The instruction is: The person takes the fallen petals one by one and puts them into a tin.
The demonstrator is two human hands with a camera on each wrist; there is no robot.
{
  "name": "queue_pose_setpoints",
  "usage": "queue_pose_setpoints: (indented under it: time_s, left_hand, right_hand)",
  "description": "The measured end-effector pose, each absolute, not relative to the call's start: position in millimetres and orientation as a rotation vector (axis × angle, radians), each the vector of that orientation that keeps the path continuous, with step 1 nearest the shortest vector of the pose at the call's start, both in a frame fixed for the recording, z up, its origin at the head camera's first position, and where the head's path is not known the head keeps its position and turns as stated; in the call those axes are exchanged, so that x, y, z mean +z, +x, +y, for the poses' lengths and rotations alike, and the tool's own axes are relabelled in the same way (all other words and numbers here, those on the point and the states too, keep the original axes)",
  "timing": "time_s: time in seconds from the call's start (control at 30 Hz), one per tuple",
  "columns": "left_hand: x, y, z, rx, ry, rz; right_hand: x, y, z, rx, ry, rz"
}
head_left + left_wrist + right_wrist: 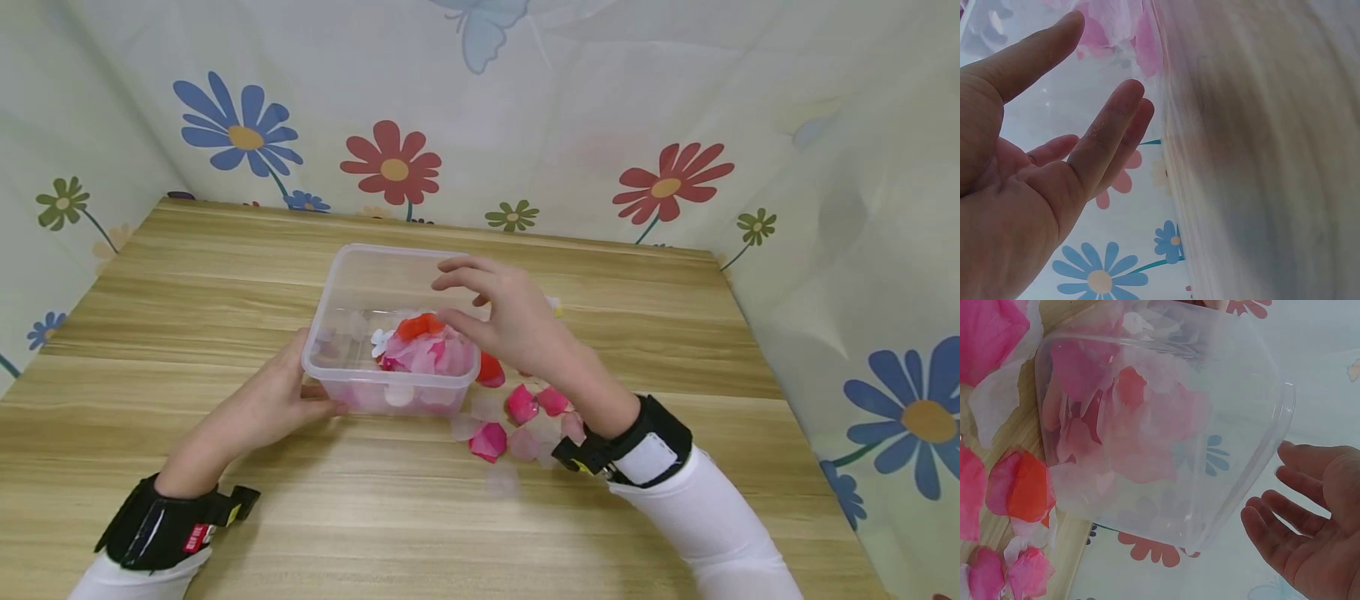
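A clear plastic box [352, 283] stands on the wooden table, with a heap of pink, white and red petals [427, 346] inside. At its near left corner is my left hand [273, 396], thumb along the front and fingers by the left side. The left wrist view shows those fingers [1107, 134] extended, not wrapped round the box. Over the box's right rim hovers my right hand [517, 312], palm down, fingers slightly bent and spread. Nothing shows between the right fingers [1285, 519] in the right wrist view.
Loose pink petals [522, 404] and pale ones lie right of the box, partly under my right forearm. A red petal [491, 371] lies close against the box. A flower-printed cloth [525, 108] hangs around the table's back and sides.
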State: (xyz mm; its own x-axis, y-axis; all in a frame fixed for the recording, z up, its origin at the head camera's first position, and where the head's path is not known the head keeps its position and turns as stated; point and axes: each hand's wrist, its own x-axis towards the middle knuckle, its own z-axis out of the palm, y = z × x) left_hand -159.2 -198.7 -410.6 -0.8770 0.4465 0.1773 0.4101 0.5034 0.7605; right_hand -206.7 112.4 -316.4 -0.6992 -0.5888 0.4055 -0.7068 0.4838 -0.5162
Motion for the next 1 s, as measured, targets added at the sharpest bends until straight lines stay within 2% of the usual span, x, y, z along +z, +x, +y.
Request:
queue_pose_setpoints:
  time_s: [0.57,1.0]
  left_hand:
    - [-411,-160,-199,1.353,0.793,2.67]
    - [-411,-160,-198,1.356,0.808,2.664]
  right_hand:
    - [-331,-212,151,1.027,0.91,-2.566]
    - [-353,-208,175,0.949,1.041,-2.742]
